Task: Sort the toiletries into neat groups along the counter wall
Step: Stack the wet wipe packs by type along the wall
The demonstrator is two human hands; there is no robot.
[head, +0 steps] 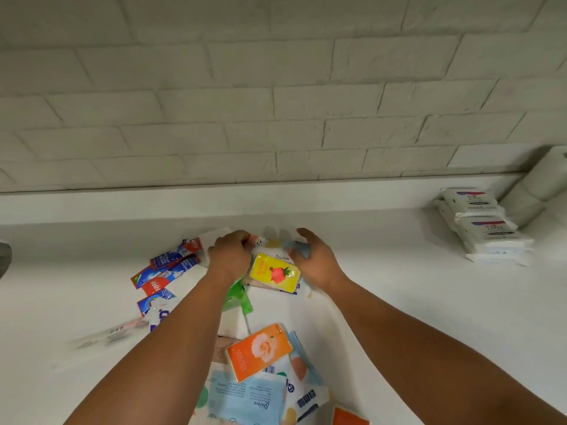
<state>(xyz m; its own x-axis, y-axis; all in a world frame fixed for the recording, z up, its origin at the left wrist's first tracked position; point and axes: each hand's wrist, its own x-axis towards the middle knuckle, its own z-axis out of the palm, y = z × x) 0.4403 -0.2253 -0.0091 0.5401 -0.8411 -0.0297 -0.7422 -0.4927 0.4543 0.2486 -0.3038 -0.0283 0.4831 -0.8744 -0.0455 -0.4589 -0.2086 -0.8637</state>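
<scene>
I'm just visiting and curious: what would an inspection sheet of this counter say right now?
Surface: white counter, toiletries heaped in its middle.
Job's things: toothpaste boxes jumbled at left; yellow packet between the hands; orange packet and blue wipes pack nearer the camera; soap packs stacked by the wall at right.
Clutter: paper rolls at far right.
Grips: left hand pinches a small packet; right hand curls round a pale blue packet.
Cables: nothing seen.
Surroundings: white brick wall behind.
</scene>
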